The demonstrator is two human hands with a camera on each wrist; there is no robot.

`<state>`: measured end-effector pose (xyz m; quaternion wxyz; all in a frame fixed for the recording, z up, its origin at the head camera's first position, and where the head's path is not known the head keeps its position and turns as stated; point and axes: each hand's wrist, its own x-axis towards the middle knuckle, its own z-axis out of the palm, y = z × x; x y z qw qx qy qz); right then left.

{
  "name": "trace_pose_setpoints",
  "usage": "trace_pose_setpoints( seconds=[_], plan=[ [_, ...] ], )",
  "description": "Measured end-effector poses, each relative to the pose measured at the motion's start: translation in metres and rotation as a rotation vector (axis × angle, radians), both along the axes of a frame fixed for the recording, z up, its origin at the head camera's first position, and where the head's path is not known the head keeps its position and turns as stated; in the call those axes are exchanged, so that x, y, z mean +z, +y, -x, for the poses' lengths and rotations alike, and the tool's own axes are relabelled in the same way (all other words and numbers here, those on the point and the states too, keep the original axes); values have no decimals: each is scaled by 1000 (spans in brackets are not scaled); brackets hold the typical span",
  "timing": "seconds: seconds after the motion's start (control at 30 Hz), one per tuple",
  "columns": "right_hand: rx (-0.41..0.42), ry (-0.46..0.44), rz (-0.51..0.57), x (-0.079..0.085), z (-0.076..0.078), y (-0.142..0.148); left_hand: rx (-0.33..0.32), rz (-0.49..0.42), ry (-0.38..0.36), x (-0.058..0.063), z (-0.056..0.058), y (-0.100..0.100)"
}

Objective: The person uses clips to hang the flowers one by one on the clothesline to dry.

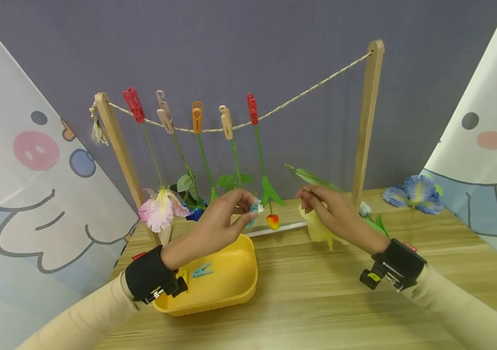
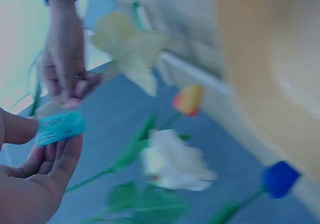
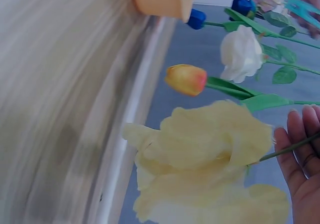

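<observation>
My left hand (image 1: 219, 221) pinches a turquoise clothespin (image 2: 61, 127) between thumb and fingers, in front of the hanging flowers. To its right, my right hand (image 1: 333, 214) holds a yellow flower (image 3: 200, 159) by its thin green stem (image 3: 290, 148). The bloom hangs down below that hand, while the stem's end points up and left toward the rope. A sagging rope (image 1: 314, 88) carries several clothespins, each gripping an upside-down flower. Nearest my hands on it is a red clothespin (image 1: 252, 109) with a red-and-yellow tulip (image 1: 273, 221).
A yellow basket (image 1: 250, 287) at the front left holds a light blue clothespin (image 1: 202, 270) and a yellow one. Wooden posts (image 1: 367, 121) support the rope on both sides. A white tulip (image 1: 365, 209) and a blue flower (image 1: 419, 194) lie at the right of the table.
</observation>
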<state>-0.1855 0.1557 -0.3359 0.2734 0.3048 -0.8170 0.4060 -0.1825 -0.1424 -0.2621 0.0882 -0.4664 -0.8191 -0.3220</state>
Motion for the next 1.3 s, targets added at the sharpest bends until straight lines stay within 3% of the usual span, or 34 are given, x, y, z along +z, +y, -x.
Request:
trace_pose_setpoints(
  seconds=[0.13, 0.27, 0.5, 0.77, 1.03, 1.3],
  plan=[
    [36, -7, 87, 8, 12, -7, -65, -121, 27, 26, 5, 21],
    [48, 33, 126, 16, 22, -13, -90, -238, 30, 50, 12, 39],
    [37, 51, 153, 28, 31, -23, -52, -442, 19, 87, 19, 63],
    [10, 68, 235, 40, 48, -23, 22, -572, 127, 121, 25, 88],
    [18, 54, 269, 52, 62, -34, 158, -582, 172, 139, 37, 99],
    [20, 54, 297, 61, 67, -42, 225, -577, 197, 139, 49, 104]
  ],
)
